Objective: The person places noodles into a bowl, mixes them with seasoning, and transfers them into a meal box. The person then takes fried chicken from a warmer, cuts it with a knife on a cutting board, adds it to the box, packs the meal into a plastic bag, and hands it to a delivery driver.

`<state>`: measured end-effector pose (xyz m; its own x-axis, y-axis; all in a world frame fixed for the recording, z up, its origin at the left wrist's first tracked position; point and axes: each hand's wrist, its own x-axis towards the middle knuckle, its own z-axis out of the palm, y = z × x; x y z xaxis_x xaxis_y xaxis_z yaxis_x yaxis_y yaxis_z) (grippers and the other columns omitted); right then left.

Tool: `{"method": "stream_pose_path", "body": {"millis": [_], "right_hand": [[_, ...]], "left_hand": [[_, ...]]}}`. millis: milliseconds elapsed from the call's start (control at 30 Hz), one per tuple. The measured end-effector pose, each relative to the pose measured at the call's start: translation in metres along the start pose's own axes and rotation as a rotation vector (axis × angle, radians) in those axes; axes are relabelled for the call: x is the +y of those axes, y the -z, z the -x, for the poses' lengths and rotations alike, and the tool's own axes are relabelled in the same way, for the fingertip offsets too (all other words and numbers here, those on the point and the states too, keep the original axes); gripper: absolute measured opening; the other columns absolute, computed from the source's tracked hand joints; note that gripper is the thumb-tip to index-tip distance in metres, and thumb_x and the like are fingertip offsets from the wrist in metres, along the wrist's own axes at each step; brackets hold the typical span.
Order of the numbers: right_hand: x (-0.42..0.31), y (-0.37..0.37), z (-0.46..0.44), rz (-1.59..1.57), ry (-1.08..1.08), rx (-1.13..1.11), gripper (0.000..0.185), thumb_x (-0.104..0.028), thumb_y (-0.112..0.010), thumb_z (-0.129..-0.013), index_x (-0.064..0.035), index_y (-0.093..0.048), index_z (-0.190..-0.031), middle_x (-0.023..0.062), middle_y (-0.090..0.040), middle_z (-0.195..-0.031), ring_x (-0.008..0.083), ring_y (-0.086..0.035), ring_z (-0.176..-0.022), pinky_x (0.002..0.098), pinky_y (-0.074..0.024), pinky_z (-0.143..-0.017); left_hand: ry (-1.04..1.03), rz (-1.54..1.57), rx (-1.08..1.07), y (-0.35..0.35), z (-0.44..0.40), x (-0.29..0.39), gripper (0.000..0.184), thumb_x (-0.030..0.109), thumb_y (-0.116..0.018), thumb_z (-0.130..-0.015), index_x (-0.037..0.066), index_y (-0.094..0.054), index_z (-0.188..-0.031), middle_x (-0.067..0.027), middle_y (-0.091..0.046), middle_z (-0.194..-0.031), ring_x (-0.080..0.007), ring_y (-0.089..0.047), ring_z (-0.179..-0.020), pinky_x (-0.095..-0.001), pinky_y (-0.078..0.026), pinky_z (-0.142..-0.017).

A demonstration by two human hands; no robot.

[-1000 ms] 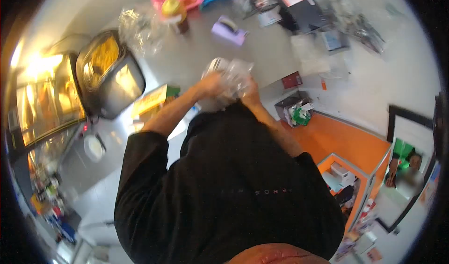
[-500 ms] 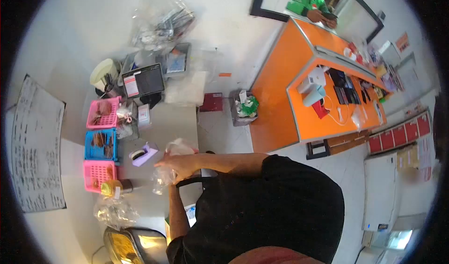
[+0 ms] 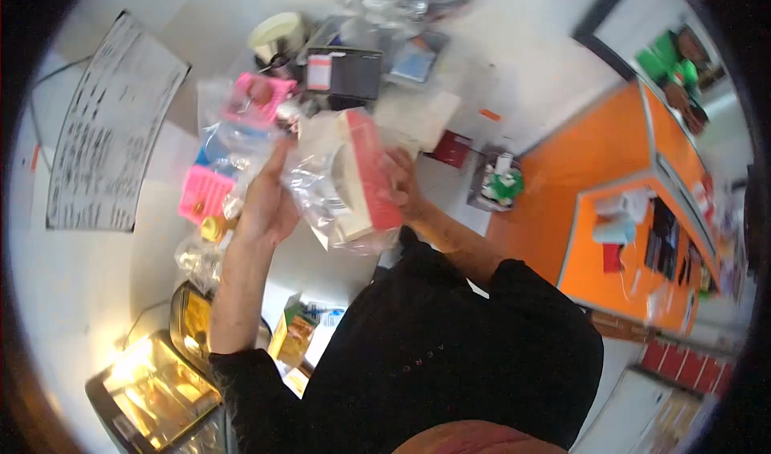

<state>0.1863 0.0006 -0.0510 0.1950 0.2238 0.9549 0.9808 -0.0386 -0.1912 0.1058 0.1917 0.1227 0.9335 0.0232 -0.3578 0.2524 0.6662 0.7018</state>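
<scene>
A white box with a red side point(image 3: 373, 169) is held up over the table, tilted, with clear plastic bag film point(image 3: 317, 185) over its near face. My right hand point(image 3: 404, 185) grips the box along the red side. On the other side, my left hand point(image 3: 269, 205) is at the plastic, its fingers partly hidden and blurred; loose film spreads beyond them. Behind my left hand are a pink basket point(image 3: 205, 193), a blue basket point(image 3: 215, 161) mostly covered by film, and another pink basket point(image 3: 261, 100).
A tablet point(image 3: 345, 75) stands at the table's far end, near a cream bucket point(image 3: 277, 38). A yellow-lidded jar point(image 3: 213, 229) and a lit glass display case point(image 3: 157, 394) are at left. A waste bin point(image 3: 496, 181) stands before the orange counter point(image 3: 546, 189). A person in green point(image 3: 671, 64) is beyond it.
My hands, earlier close together on clear plastic low over the table, are now apart and raised. The red-and-white box has come into sight between them. The view has swung left.
</scene>
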Motion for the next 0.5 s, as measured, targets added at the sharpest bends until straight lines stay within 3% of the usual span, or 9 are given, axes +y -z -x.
{"method": "stream_pose_path", "body": {"millis": [33,133,167,233,300,367,500], "right_hand": [[0.006,0.0,-0.006,-0.079,-0.025,0.05,0.045,-0.027,-0.063,-0.085,-0.0196,-0.048,-0.127,0.0142,-0.048,-0.131,0.0403,-0.042,-0.125,0.0561,-0.0316,-0.104],[0.051,-0.056,0.114,-0.775,-0.823,-0.111,0.041,-0.027,-0.062,-0.087,-0.0148,-0.051,-0.124,0.0145,-0.053,-0.125,0.036,-0.048,-0.118,0.0537,-0.0347,-0.1],[0.036,-0.059,0.111,-0.867,-0.947,-0.127,0.039,-0.027,-0.063,-0.086,-0.014,-0.052,-0.122,0.0141,-0.054,-0.122,0.0346,-0.049,-0.115,0.0521,-0.0362,-0.098],[0.018,-0.057,0.096,-1.001,-1.097,-0.177,0.036,-0.026,-0.064,-0.085,-0.0124,-0.055,-0.117,0.0134,-0.057,-0.116,0.0318,-0.053,-0.109,0.0489,-0.0392,-0.094],[0.016,-0.047,0.064,-1.068,-1.146,-0.259,0.033,-0.025,-0.066,-0.084,-0.0108,-0.058,-0.113,0.0127,-0.06,-0.11,0.029,-0.056,-0.102,0.0457,-0.0422,-0.09],[0.032,-0.041,0.037,-1.061,-1.137,-0.376,0.03,-0.024,-0.067,-0.084,-0.0092,-0.061,-0.108,0.012,-0.063,-0.104,0.0262,-0.059,-0.095,0.0426,-0.0452,-0.086],[0.091,-0.063,0.061,-0.754,-1.135,-0.723,0.024,-0.023,-0.07,-0.082,-0.006,-0.067,-0.1,0.0105,-0.069,-0.092,0.0205,-0.066,-0.082,0.0362,-0.0512,-0.078]], "left_hand": [[0.005,-0.041,0.042,-0.016,0.004,0.011,0.046,0.035,-0.04,-0.101,0.001,-0.044,-0.132,-0.0114,-0.057,-0.126,-0.0259,-0.055,-0.117,-0.0409,-0.045,-0.099],[0.208,-0.344,0.117,-0.044,0.01,0.045,0.044,0.036,-0.04,-0.101,0.003,-0.05,-0.128,-0.0116,-0.059,-0.124,-0.0242,-0.055,-0.116,-0.0384,-0.048,-0.095],[0.362,-0.61,0.242,-0.046,0.008,0.056,0.037,0.032,-0.048,-0.098,0.005,-0.056,-0.122,-0.0116,-0.062,-0.116,-0.0255,-0.057,-0.112,-0.0384,-0.049,-0.09],[-0.173,-1.477,0.205,-0.045,0.015,0.061,0.033,0.024,-0.054,-0.092,0.005,-0.057,-0.118,-0.0129,-0.061,-0.106,-0.0273,-0.059,-0.103,-0.0377,-0.049,-0.085],[-0.747,-2.309,0.017,-0.041,0.021,0.061,0.03,0.016,-0.06,-0.085,0.005,-0.059,-0.113,-0.0141,-0.059,-0.096,-0.029,-0.06,-0.094,-0.037,-0.049,-0.079],[-0.82,-2.399,0.026,-0.012,0.018,0.055,0.035,0.016,-0.055,-0.087,0.003,-0.052,-0.12,-0.0148,-0.056,-0.104,-0.0281,-0.057,-0.1,-0.0368,-0.046,-0.085],[-0.362,-2.013,0.351,0.13,0.07,0.005,0.046,0.016,-0.044,-0.091,0.0,-0.039,-0.134,-0.0164,-0.05,-0.121,-0.0264,-0.051,-0.112,-0.0363,-0.039,-0.096]]}}
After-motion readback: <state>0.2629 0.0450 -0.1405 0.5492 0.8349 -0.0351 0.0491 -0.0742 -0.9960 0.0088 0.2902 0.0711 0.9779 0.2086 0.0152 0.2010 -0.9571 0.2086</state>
